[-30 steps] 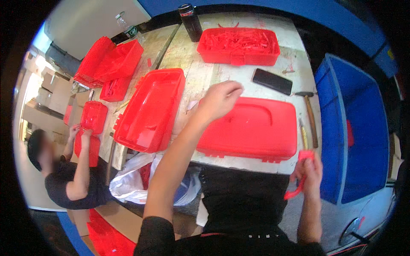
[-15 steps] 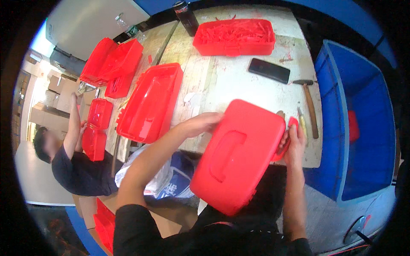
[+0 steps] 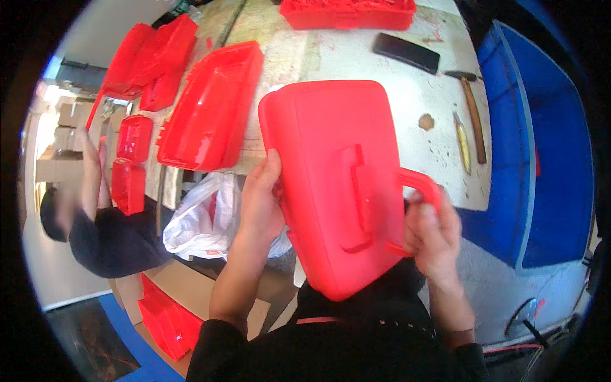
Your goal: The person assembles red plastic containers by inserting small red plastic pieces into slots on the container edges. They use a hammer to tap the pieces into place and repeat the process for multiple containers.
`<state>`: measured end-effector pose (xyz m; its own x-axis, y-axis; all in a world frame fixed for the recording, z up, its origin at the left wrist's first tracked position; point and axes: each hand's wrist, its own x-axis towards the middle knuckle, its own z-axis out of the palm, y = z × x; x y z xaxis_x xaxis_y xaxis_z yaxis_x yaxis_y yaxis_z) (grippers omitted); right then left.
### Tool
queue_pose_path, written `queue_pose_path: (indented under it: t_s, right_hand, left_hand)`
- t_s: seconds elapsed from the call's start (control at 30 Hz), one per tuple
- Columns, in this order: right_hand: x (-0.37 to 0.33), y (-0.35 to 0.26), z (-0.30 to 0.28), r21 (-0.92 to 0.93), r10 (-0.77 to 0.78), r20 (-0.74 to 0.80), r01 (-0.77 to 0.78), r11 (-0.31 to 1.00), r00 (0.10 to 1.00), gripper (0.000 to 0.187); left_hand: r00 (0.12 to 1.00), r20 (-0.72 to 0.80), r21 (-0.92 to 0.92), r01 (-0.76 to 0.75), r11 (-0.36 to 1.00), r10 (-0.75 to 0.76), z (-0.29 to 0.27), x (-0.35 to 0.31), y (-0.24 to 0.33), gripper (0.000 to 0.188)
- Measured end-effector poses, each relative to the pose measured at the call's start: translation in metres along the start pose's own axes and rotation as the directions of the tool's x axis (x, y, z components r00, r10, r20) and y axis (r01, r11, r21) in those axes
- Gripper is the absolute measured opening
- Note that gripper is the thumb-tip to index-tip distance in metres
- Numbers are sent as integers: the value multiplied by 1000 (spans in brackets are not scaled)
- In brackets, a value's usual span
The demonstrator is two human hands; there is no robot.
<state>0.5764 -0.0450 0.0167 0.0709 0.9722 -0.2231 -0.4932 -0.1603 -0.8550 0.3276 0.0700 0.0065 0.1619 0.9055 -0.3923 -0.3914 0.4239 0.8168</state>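
In front of my body, a red plastic toolbox (image 3: 331, 140) is held tilted, its face with the long recess turned up toward me. My left hand (image 3: 259, 197) grips its left edge, thumb on top and the other fingers mostly hidden beneath. My right hand (image 3: 434, 232) is closed around a red plastic handle (image 3: 421, 183) at the toolbox's right side. The handle's ends reach toward the recess; motion blur hides whether they are seated in it.
On the worktable lie an open red tray (image 3: 213, 108), a phone (image 3: 406, 53), a hammer (image 3: 474, 118), a yellow-handled knife (image 3: 463, 146) and a red box of scraps (image 3: 347, 16). A blue bin (image 3: 519, 159) stands right. At left, a person (image 3: 118, 235) works by several red boxes (image 3: 149, 63).
The toolbox has turned and its recess now faces right. My left hand moved from its far edge to its left side. My right hand brought the handle up to the recess.
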Motion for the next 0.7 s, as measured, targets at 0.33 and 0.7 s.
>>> queue_pose_path:
  t_s: [0.33, 0.7]
  right_hand:
    - [-2, 31, 16, -90, 28, -371, -66, 994, 928, 13]
    - [-12, 9, -2, 24, -19, 49, 17, 1000, 999, 19]
  left_hand:
    - [987, 114, 82, 104, 991, -113, 33, -12, -13, 42]
    - [954, 123, 189, 249, 950, -275, 48, -15, 8, 42]
